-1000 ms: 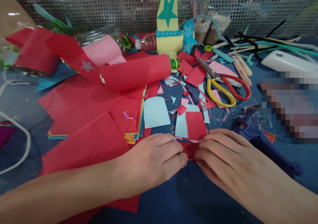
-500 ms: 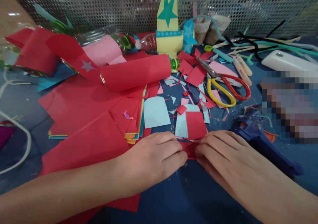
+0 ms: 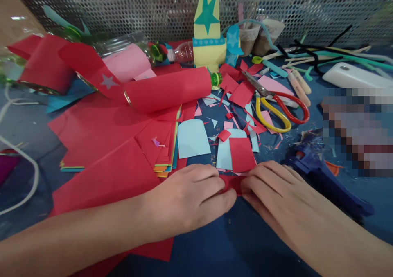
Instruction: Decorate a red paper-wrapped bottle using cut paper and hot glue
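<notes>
Both hands are meeting near the middle of the blue table [image 3: 221,244]; the left hand [image 3: 190,197] and right hand [image 3: 274,193] are each pinching one end of a small red paper scrap [image 3: 232,183], fingers drawn together and clamped on it; the scrap is lying low against the table, between the two sets of fingertips, mostly hidden; only a dark red, creased-looking strip is showing, shape cannot be told; just beyond it a red rectangle [image 3: 242,154] is overlapping a light blue piece [image 3: 224,156]; a second light blue piece [image 3: 193,138] is sitting to the left of that; a stack of coloured paper [image 3: 164,162] is lying further left; a blue glue gun [image 3: 322,174] is resting right of the right hand; scissors [image 3: 276,105] are lying farther off, among scraps.
</notes>
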`<state>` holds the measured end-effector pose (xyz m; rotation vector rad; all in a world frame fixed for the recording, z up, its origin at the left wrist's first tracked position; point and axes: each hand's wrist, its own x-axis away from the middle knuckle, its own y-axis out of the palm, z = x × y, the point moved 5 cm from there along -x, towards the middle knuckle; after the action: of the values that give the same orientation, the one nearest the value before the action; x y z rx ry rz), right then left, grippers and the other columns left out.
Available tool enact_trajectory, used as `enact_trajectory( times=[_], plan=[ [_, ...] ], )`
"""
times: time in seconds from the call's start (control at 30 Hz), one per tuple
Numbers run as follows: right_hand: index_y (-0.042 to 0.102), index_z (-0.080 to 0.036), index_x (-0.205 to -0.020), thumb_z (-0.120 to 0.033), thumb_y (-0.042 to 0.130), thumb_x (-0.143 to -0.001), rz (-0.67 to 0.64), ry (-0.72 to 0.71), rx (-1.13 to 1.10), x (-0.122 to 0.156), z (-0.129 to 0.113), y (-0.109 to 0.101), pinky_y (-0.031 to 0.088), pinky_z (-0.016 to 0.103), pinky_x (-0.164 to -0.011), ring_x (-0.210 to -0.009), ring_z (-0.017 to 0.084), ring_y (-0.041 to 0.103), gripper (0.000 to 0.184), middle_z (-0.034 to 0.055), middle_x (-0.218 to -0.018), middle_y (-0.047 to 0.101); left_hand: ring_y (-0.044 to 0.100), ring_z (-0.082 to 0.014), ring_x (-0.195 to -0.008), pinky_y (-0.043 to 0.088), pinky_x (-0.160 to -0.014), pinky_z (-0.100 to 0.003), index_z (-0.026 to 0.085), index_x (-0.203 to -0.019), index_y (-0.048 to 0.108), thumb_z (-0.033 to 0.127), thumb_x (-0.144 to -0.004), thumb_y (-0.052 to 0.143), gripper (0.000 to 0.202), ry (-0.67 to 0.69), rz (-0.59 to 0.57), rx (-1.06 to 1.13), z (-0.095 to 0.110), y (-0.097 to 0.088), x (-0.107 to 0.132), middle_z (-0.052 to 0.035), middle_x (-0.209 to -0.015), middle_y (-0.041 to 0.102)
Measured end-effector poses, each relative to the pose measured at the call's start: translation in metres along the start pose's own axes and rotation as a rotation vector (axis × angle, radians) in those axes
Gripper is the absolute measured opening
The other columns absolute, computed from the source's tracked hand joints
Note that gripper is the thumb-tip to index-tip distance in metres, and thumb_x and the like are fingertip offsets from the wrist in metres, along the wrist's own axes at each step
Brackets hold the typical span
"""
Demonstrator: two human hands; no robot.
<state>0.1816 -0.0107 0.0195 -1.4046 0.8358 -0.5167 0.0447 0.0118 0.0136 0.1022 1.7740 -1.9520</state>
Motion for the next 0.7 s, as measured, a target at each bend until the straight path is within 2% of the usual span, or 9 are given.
enact_trajectory(
  times=[0.17, 0.27, 0.43, 0.7],
  plan=[
    [0.063, -0.019, -0.080, -0.013, 0.035, -0.093, -0.036, 0.065, -0.157, -0.0009, 0.0064, 0.0033, 0.042, 0.035, -0.062, -0.073, 0.022, 0.057, 0.032, 0.0049, -0.076, 0.065, 0.058, -0.0157, -0.081, 0.050, -0.074, -0.027, 0.016, -0.088, 0.065, 0.011, -0.093, 0.048, 0.018, -0.003, -0.021, 0.009, -0.0008, 0.0004, 0.0010, -0.0017, -0.077, 0.064],
    [0.061, -0.018, -0.077, -0.012, 0.034, -0.093, -0.038, 0.059, -0.192, -0.0015, 0.0062, 0.0029, 0.044, 0.035, -0.063, -0.070, 0.021, 0.056, 0.033, 0.0044, -0.072, 0.062, 0.056, -0.0151, -0.077, 0.050, -0.074, -0.027, 0.014, -0.086, 0.065, 0.011, -0.093, 0.047, 0.020, -0.025, -0.035, 0.084, -0.0020, -0.0011, -0.0020, -0.0018, -0.076, 0.064],
    [0.060, -0.019, -0.077, -0.013, 0.039, -0.093, -0.055, 0.065, -0.233, -0.0020, 0.0079, 0.0022, 0.046, 0.032, -0.066, -0.070, 0.019, 0.057, 0.027, 0.0034, -0.071, 0.061, 0.056, -0.0131, -0.081, 0.049, -0.080, -0.025, 0.012, -0.087, 0.065, 0.014, -0.094, 0.047, 0.020, -0.147, -0.044, 0.280, -0.0079, -0.0034, -0.0052, -0.0031, -0.082, 0.066],
    [0.062, -0.018, -0.077, -0.013, 0.037, -0.094, -0.032, 0.061, -0.256, -0.0022, 0.0074, 0.0028, 0.046, 0.035, -0.066, -0.070, 0.020, 0.056, 0.031, 0.0045, -0.072, 0.061, 0.058, -0.0130, -0.081, 0.049, -0.082, -0.028, 0.014, -0.089, 0.065, 0.017, -0.096, 0.044, 0.022, -0.151, -0.051, 0.319, -0.0082, -0.0044, -0.0069, -0.0009, -0.081, 0.068]
  ],
)
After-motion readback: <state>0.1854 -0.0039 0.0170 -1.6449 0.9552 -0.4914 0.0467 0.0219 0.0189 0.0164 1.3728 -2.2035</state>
